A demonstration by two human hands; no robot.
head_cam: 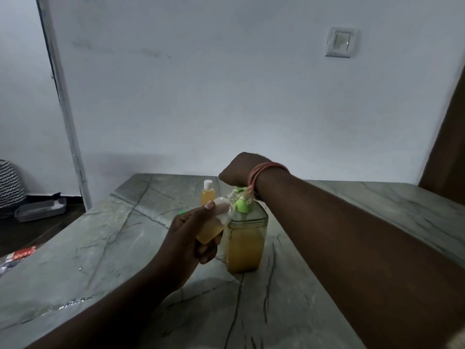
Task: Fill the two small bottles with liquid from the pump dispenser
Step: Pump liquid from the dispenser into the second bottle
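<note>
Left hand (193, 233) pinches a small clear plastic bottle (216, 220), tilted, part-filled with amber liquid, its mouth at the green nozzle. Right hand (236, 170) is curled down on the head of the square clear pump dispenser (247, 240) just right of it. Second small bottle with white cap (208, 195) stands beyond the left hand on the grey veined stone table (125, 248), apparently full. Advice: keep mouth under nozzle; press slowly, short strokes, watch level.

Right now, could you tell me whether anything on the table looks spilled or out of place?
No spill shows. A small green cap lies loose on the table, left of the pump dispenser; the open bottle in the left hand is tilted.
</note>
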